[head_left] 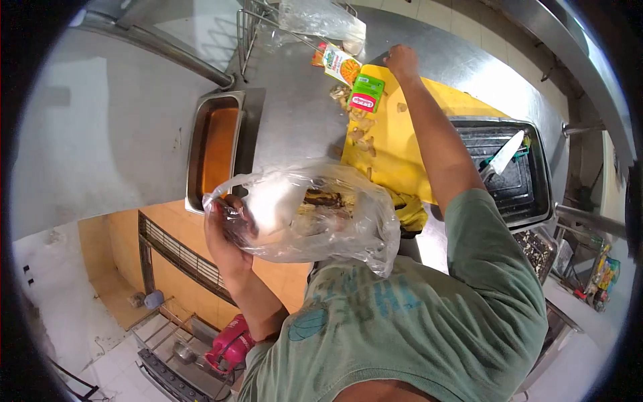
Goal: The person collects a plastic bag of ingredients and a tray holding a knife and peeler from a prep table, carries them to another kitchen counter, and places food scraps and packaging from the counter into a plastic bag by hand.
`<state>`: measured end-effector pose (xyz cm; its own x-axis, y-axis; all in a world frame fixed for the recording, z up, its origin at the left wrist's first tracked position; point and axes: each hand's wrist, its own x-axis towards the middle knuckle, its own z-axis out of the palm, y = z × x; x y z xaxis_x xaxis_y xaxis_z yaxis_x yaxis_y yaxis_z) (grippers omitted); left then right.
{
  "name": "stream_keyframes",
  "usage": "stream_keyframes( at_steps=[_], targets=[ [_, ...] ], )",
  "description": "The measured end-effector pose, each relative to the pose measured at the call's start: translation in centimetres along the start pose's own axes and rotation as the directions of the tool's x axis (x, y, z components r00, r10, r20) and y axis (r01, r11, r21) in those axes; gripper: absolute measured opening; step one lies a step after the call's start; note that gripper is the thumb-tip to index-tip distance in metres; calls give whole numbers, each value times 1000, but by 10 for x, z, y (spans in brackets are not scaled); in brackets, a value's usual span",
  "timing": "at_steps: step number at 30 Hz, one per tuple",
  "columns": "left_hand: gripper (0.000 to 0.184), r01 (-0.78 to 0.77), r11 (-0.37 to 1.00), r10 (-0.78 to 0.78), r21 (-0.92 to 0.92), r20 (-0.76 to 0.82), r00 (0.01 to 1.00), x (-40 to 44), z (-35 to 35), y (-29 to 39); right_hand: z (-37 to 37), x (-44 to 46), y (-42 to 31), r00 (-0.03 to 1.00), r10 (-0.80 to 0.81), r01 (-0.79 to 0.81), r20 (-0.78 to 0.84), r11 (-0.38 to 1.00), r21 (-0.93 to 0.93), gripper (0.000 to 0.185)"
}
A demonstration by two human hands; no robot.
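My left hand is closed on the edge of a clear plastic bag, holding it up in front of my body. Yellowish and dark scraps show inside the bag or through its film. Beyond it lies a yellow cutting board with pale peelings along its left side. My right hand is at the board's far edge, fingers curled inward; whatever they may hold is too small to make out. A green and red packet lies on the board, beside a white packet with an orange picture.
On the right, a knife rests across a black tray. A deep metal pan of orange liquid stands left on the steel table. Another plastic bag lies at the back near a wire rack.
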<state>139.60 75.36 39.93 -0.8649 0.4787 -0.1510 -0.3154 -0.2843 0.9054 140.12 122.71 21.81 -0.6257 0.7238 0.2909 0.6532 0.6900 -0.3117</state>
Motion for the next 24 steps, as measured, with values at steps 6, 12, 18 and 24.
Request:
stream_keyframes(
  at_steps=[6, 12, 18, 24],
  targets=[
    [32, -47, 998, 48, 37, -51, 998, -10, 12, 3, -12, -9, 4, 995, -78, 84, -58, 991, 105, 12],
    [25, -52, 998, 51, 20, 74, 996, -23, -2, 3, -18, -5, 20, 943, -327, 329, 61, 944, -23, 11],
    [24, -14, 1000, 16, -17, 177, 984, -5, -17, 13, -90, -36, 10, 970, -236, 243, -63, 910, 336, 15],
    [24, 109, 994, -106, 16, 409, 906, 27, -34, 22, -219, -175, -133, 938, -330, 327, -104, 749, 576, 13]
  ],
)
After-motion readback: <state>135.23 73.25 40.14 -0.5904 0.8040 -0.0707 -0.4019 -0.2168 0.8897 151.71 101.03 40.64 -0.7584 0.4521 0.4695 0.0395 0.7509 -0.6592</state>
